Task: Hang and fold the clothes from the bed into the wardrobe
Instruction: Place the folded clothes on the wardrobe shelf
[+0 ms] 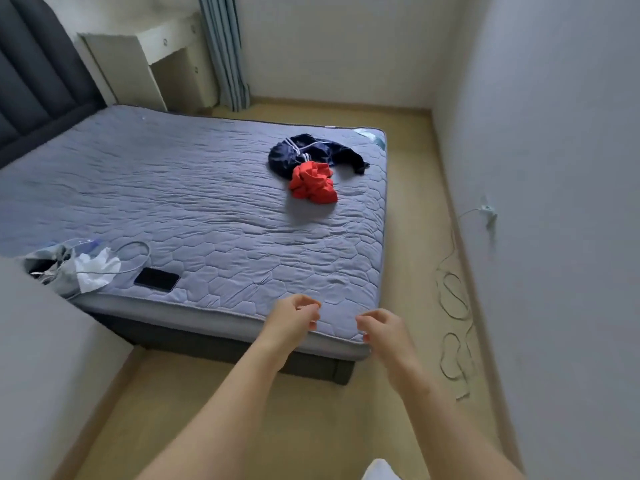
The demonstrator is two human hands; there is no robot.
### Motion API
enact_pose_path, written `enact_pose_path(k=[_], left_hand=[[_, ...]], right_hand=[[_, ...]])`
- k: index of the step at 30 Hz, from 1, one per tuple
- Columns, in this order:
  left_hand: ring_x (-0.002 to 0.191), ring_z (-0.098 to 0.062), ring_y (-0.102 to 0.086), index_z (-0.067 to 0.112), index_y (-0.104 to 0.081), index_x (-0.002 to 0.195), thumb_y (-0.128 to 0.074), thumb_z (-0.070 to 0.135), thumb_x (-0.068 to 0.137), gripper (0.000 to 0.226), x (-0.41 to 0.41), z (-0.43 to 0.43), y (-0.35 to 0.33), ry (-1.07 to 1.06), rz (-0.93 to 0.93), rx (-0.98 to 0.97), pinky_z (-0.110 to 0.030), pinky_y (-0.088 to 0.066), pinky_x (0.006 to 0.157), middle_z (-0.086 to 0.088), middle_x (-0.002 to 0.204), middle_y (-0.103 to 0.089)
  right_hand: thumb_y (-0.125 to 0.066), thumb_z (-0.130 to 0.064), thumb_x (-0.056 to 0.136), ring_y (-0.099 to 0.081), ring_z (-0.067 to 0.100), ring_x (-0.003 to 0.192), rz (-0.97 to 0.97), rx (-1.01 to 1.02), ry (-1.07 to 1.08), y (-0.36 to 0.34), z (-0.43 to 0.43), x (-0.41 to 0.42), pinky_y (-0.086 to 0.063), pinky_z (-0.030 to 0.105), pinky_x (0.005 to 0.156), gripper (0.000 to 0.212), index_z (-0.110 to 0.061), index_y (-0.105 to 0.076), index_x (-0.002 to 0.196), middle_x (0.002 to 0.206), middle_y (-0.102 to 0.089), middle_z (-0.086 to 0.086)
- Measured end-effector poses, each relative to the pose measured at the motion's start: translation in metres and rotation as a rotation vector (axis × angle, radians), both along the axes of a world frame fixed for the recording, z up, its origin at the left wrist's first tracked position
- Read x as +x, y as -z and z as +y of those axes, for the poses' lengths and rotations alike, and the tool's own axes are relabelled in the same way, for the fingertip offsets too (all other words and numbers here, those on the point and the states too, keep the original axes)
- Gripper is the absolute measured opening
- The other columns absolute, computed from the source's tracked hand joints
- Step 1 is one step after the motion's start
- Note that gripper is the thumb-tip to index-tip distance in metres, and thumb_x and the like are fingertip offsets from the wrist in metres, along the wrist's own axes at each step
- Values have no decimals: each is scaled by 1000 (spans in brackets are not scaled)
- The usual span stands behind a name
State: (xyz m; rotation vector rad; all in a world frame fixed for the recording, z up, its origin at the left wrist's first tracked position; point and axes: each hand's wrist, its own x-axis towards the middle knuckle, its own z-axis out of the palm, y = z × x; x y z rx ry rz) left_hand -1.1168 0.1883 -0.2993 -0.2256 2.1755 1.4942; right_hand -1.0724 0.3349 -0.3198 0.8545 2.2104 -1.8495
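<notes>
Clothes [306, 168], head view: navy garment [332, 150] w/ white stripes, crumpled, far-right part of bed [207, 202]; red garment [313, 183] bunched, touching its near side. Left hand [294, 318] & right hand [382, 332] over bed's near corner, fingers loosely curled, grasping nothing. Phone [157, 278] on the bed, near-left edge.

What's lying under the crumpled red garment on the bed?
The crumpled red garment overlaps, at its upper edge, the crumpled navy garment with white stripes. The rest of it lies on the grey-blue quilted mattress. Anything smaller beneath its folds is covered and cannot be seen.
</notes>
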Motion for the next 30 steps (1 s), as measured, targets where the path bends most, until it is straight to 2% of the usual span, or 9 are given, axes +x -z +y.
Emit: enact_pose_path(k=[2,5,10,13,16,21,26,30], left_hand=[[76,-10,-59,17,-59,98,-47,18,96,12,-22,28,1,62,-11,4,-24,-43,67,-1,89,-64],[78,-10,-59,17,-58,96,-48,18,96,11,-55,64,1,117,4,9,-24,-44,68,-3,91,-64],[68,-10,-57,14,-59,91,-48,13,95,11,-120,138,8,85,-23,39,-22,-38,59,-5,85,-62],[65,-10,-57,14,-59,90,-49,13,94,11,-168,196,8,80,4,50,-22,-37,57,-3,80,-62],[63,-8,-56,15,-59,89,-49,14,94,11,-220,260,3,50,19,44,-18,-37,51,-1,76,-61],[65,-8,-57,16,-59,86,-48,15,95,14,-285,354,-4,22,-27,65,-21,-38,58,1,75,-61],[63,-8,-57,15,-60,86,-49,14,94,13,-347,397,4,-42,-50,36,-21,-36,53,1,73,-60],[63,-9,-56,15,-59,87,-48,13,94,13,-411,431,12,-68,-66,63,-21,-35,56,0,73,-59]], right_hand=[[-56,-8,87,-50,13,68,-11,2,77,1,27,-12,-35,20,53,10,-11,-62,79,76,-58,2],[-55,-9,87,-51,17,73,-30,15,117,3,62,-38,-35,25,61,9,-6,-63,89,82,-60,7],[-56,-12,87,-51,19,79,-38,1,112,10,128,-93,-36,26,70,7,-10,-63,86,84,-61,6],[-54,-11,88,-50,18,73,-29,0,128,8,189,-135,-35,25,62,12,-15,-61,79,82,-61,5],[-54,-13,89,-50,16,70,-22,20,111,-3,262,-184,-36,26,60,11,-16,-61,81,80,-60,2],[-53,-16,90,-52,18,76,-27,31,117,-11,358,-251,-38,30,66,10,-12,-62,90,85,-61,5],[-53,-16,90,-50,18,76,-69,3,46,-5,402,-315,-37,28,67,10,-14,-62,84,83,-59,4],[-54,-18,90,-50,17,75,-84,5,9,1,436,-387,-37,28,67,14,-18,-59,78,81,-59,2]])
